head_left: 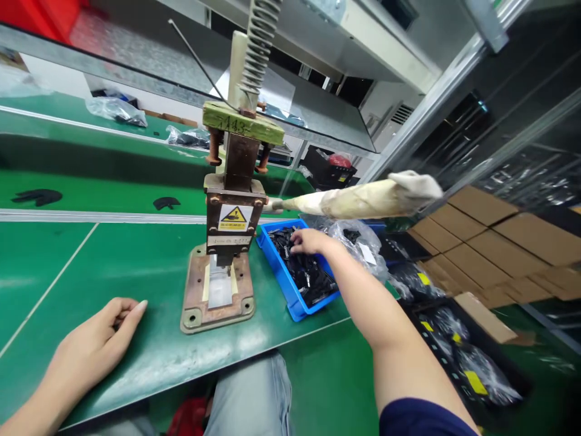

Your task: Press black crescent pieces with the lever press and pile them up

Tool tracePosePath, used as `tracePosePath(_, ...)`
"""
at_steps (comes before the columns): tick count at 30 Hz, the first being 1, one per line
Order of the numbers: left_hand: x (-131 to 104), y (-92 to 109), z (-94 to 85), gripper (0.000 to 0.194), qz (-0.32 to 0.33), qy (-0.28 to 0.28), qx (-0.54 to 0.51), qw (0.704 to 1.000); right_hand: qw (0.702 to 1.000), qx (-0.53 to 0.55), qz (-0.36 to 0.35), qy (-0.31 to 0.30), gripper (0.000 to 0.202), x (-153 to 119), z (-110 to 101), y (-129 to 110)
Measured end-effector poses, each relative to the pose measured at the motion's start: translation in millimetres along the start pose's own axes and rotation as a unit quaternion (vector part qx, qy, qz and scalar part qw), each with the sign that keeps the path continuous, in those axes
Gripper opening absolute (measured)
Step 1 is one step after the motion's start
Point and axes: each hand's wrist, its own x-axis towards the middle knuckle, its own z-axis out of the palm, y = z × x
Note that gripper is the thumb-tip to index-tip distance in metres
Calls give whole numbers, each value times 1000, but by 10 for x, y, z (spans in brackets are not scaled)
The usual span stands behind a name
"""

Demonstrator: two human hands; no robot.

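My right hand (310, 241) reaches into a blue bin (294, 303) filled with small black parts (313, 280). Its fingers are bent down onto the parts, and whatever they may hold is too small to make out. On the green table to the left of the press rests my left hand (106, 333), its fingers curled together with nothing visible in them. Between the hands stands a hand press (236, 212) with a warning label and a spring on top. A metal plate (220, 284) lies on the base under its ram.
The wrapped press lever (363, 198) sticks out to the right above the bin. Clear plastic bags (358, 242) lie beyond the bin. Two black pieces (39, 197) lie at the back left. Cardboard boxes (494, 242) and a black crate of bags stand at right.
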Motion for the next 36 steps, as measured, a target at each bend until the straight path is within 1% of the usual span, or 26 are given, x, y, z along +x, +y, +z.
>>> tracePosePath(2,-17,36,-28,44,10,-10,14,1000,999,-9,-7,-53,62,-233,198,-47)
tracePosePath(3,-26,54,-41,43,16,-12,18,1000,998,-12,-10,-68,70,-342,297,-84)
tracePosePath(4,-35,69,-51,43,22,-11,22,999,997,-17,-11,-74,72,-441,389,-126)
tracePosePath(6,-54,90,-64,42,36,-7,28,999,997,-24,-11,-76,61,-602,537,-210)
tracePosePath(8,-71,94,-66,43,47,-4,34,998,997,-26,-8,-72,47,-716,627,-274)
tracePosePath(9,-78,91,-62,43,51,-6,35,998,997,-26,-7,-67,43,-759,651,-293)
tracePosePath(13,-92,59,-29,44,47,-8,33,998,999,-28,5,-41,39,-869,676,-292)
tracePosePath(17,-92,30,6,44,47,-8,29,998,999,-27,16,-28,42,-901,695,-244)
tracePosePath(20,-88,28,11,45,49,-6,32,998,999,-23,15,-37,44,-877,717,-234)
tracePosePath(24,-86,33,1,44,59,-3,29,998,998,-20,24,-60,39,-844,717,-226)
tracePosePath(26,-88,34,-2,44,64,-2,26,998,998,-15,27,-58,38,-857,704,-192)
tracePosePath(36,-81,32,-3,44,60,3,26,998,998,27,50,32,38,-1011,709,88)
